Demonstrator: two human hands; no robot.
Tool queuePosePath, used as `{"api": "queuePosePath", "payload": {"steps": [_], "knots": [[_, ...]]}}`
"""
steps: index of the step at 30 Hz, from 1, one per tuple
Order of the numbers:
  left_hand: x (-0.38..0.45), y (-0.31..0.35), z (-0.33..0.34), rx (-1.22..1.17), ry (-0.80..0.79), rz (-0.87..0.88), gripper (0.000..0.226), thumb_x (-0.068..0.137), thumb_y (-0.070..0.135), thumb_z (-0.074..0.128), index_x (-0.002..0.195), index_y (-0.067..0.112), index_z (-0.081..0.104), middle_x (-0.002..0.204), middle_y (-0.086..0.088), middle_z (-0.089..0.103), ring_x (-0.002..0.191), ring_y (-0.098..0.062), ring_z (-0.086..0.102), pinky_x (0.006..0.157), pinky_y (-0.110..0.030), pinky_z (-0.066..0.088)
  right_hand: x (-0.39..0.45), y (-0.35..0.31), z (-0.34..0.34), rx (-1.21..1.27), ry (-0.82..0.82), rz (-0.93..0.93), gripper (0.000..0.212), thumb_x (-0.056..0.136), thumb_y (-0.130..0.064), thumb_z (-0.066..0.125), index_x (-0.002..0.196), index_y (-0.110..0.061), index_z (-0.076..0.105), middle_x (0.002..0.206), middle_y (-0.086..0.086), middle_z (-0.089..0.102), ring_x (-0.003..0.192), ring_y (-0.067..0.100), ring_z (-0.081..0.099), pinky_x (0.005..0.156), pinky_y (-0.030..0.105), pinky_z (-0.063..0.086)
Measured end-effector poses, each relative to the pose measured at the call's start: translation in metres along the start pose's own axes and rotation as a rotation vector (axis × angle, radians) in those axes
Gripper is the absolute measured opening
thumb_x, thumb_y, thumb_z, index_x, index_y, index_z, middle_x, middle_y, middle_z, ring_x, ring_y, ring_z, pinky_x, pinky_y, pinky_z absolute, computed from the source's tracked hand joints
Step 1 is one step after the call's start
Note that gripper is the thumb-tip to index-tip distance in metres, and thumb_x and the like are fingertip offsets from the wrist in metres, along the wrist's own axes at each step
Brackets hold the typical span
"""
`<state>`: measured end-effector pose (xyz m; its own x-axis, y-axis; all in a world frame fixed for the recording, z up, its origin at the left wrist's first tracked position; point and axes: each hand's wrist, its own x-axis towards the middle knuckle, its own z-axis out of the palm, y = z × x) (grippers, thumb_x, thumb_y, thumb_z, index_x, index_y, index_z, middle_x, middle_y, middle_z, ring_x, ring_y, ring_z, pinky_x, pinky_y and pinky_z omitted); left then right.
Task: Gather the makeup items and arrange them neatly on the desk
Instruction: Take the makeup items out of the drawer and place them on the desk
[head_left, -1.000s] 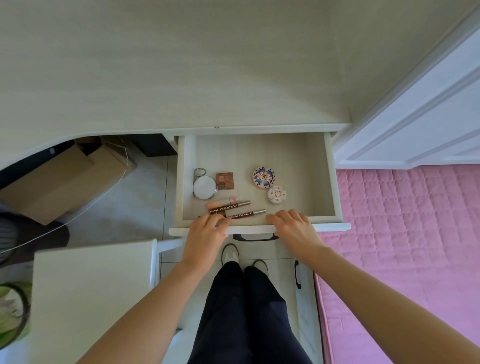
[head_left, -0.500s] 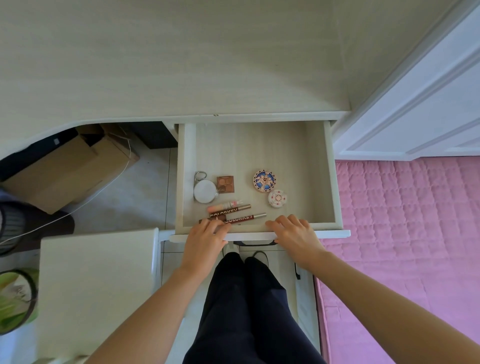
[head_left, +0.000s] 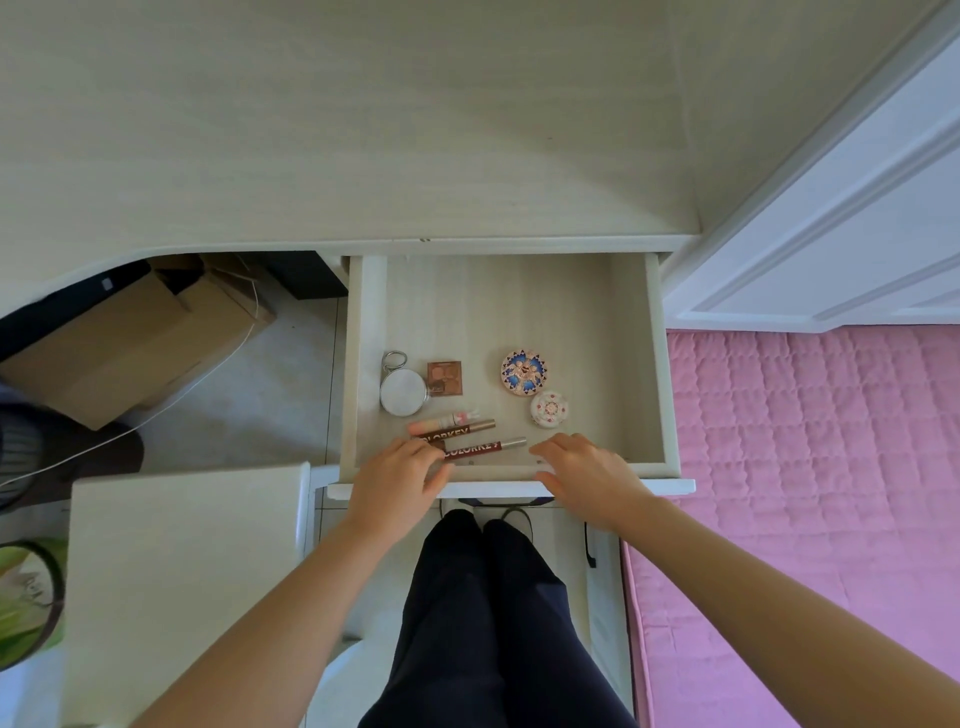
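Pale wood drawer (head_left: 655, 364), two brown COLORKEY-lettered tubes (head_left: 480, 448) beside patterned round compacts (head_left: 524, 372)

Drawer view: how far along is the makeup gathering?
Done: the drawer is pulled open. In hand: left hand reaches the brown tubes; right hand hovers open at the drawer front. Left: the compacts, round tin and palette lie inside; the desk holds nothing.

Three tubes (head_left: 470, 435), two round compacts (head_left: 523, 373), mirror (head_left: 403, 392), palette (head_left: 445, 378) lie flat in drawer (head_left: 658, 374)

"colorkey" on two brown tubes (head_left: 470, 439) in drawer.
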<state>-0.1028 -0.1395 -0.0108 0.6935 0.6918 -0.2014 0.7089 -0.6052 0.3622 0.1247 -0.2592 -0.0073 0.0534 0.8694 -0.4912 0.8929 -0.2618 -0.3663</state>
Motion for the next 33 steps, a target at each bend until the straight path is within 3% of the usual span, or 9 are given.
{"api": "queuePosePath", "payload": {"steps": [8, 13, 15, 19, 26, 30, 33], "knots": [[0.053, -0.021, -0.01, 0.05, -0.05, -0.059, 0.019, 0.093, 0.02, 0.055, 0.1, 0.015, 0.072, 0.094, 0.001, 0.069, 0.09, -0.02, 0.06, 0.063, -0.031, 0.05, 0.039, -0.006, -0.018, 0.005, 0.022, 0.027, 0.033, 0.098, -0.028, 0.044, 0.128, -0.02, 0.052, 0.124, 0.003, 0.056, 0.115, 0.024, 0.052, 0.081, 0.038, 0.052], [0.088, -0.039, -0.011, 0.107, -0.134, -0.058, 0.024, 0.092, 0.016, 0.054, 0.112, 0.015, 0.068, 0.111, -0.002, 0.065, 0.106, -0.022, 0.055, 0.079, -0.034, 0.049, 0.076, -0.017, -0.023, 0.015, 0.015, 0.059, 0.033, 0.098, -0.028, 0.044, 0.129, -0.018, 0.051, 0.127, 0.003, 0.056, 0.121, 0.023, 0.047, 0.093, 0.039, 0.047], [0.1, -0.048, -0.008, 0.161, -0.168, -0.057, 0.023, 0.089, 0.012, 0.055, 0.109, 0.014, 0.067, 0.113, -0.004, 0.063, 0.108, -0.023, 0.053, 0.09, -0.034, 0.044, 0.091, -0.023, -0.023, 0.021, 0.003, 0.082, 0.033, 0.098, -0.028, 0.044, 0.128, -0.018, 0.051, 0.125, 0.003, 0.056, 0.12, 0.024, 0.047, 0.091, 0.043, 0.048], [0.116, -0.056, 0.002, 0.275, -0.25, -0.022, 0.027, 0.088, 0.01, 0.053, 0.115, 0.011, 0.059, 0.118, -0.005, 0.057, 0.115, -0.022, 0.047, 0.096, -0.031, 0.04, 0.125, -0.036, -0.016, 0.046, -0.002, 0.119, 0.035, 0.097, -0.029, 0.047, 0.131, -0.017, 0.048, 0.129, 0.003, 0.052, 0.123, 0.024, 0.046, 0.087, 0.041, 0.05], [0.128, -0.06, 0.021, 0.418, -0.352, -0.028, 0.042, 0.095, 0.016, 0.044, 0.135, 0.006, 0.037, 0.138, -0.012, 0.041, 0.136, -0.032, 0.027, 0.112, -0.042, 0.026, 0.177, -0.051, 0.014, 0.078, -0.015, 0.144, 0.053, 0.094, -0.026, 0.054, 0.14, -0.013, 0.033, 0.137, 0.008, 0.041, 0.126, 0.03, 0.04, 0.088, 0.044, 0.052], [0.126, -0.058, 0.032, 0.466, -0.368, -0.077, 0.054, 0.098, 0.02, 0.04, 0.145, 0.002, 0.019, 0.148, -0.016, 0.029, 0.141, -0.035, 0.015, 0.118, -0.044, 0.015, 0.186, -0.053, 0.033, 0.032, 0.017, 0.1, 0.072, 0.087, -0.026, 0.065, 0.146, -0.012, 0.026, 0.147, 0.009, 0.032, 0.134, 0.031, 0.03, 0.101, 0.044, 0.044], [0.127, -0.059, 0.037, 0.468, -0.385, -0.086, 0.057, 0.098, 0.021, 0.044, 0.146, 0.003, 0.018, 0.15, -0.015, 0.027, 0.142, -0.034, 0.016, 0.118, -0.043, 0.015, 0.188, -0.051, 0.04, -0.027, 0.028, 0.068, 0.08, 0.084, -0.029, 0.068, 0.148, -0.013, 0.023, 0.148, 0.01, 0.031, 0.135, 0.033, 0.028, 0.103, 0.045, 0.041]]}}
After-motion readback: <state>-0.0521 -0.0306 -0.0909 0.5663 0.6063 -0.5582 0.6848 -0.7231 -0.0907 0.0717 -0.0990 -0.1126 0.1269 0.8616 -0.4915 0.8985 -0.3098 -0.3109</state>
